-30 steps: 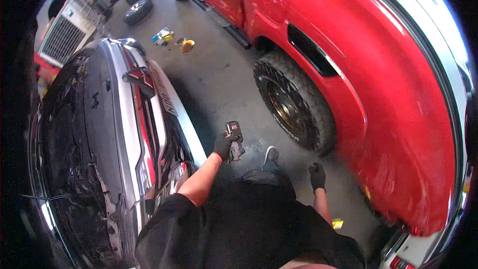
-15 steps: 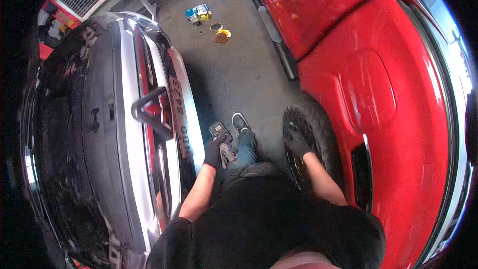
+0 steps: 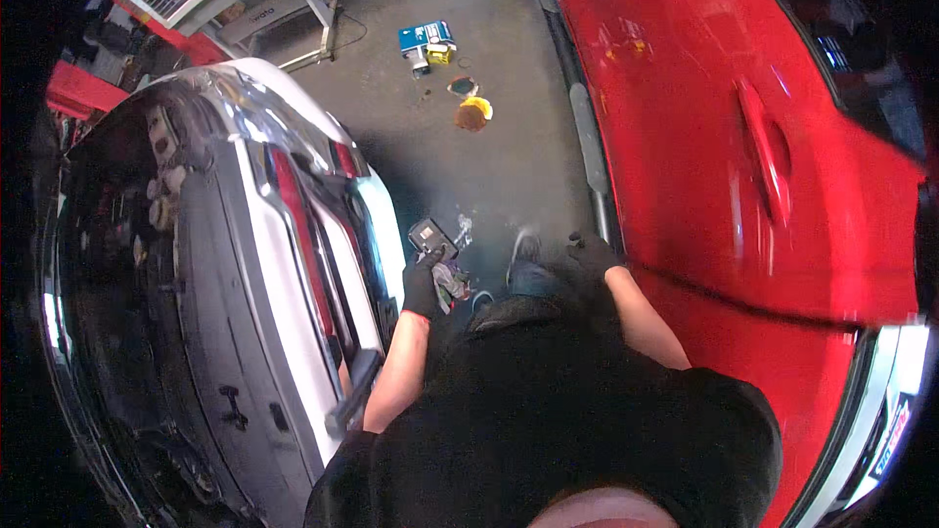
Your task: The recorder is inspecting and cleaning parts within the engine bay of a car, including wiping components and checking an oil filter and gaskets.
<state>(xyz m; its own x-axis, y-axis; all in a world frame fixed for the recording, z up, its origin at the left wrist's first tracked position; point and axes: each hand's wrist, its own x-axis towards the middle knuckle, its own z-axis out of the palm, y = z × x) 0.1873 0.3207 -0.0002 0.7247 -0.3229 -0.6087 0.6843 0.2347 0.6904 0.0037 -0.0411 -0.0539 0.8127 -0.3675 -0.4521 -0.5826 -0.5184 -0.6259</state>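
Observation:
My left hand (image 3: 421, 282), in a black glove, is closed around a crumpled grey cloth (image 3: 452, 282). Just beyond its fingers is a dark boxy object (image 3: 430, 237) with a small pale label; it appears held together with the cloth, and its kind is unclear. Beside the box shows a shiny whitish scrap (image 3: 464, 229), too blurred to name. My right hand (image 3: 595, 256), also black-gloved, hangs near the side of the red vehicle (image 3: 704, 235). Its fingers are dark and smeared, so whether they hold anything cannot be made out.
On my left stands a white car (image 3: 303, 293) with its dark front bay exposed. A dark side step (image 3: 584, 127) runs along the red vehicle. Ahead on the floor lie a blue box (image 3: 423, 34), a yellow box (image 3: 440, 55) and a brown-and-yellow round piece (image 3: 472, 114). A metal-framed unit (image 3: 264, 20) stands far left.
I have moved forward between the vehicles. The red vehicle's wheel beside my right hand is out of sight, and a door handle shows. My left hand keeps hold of the cloth.

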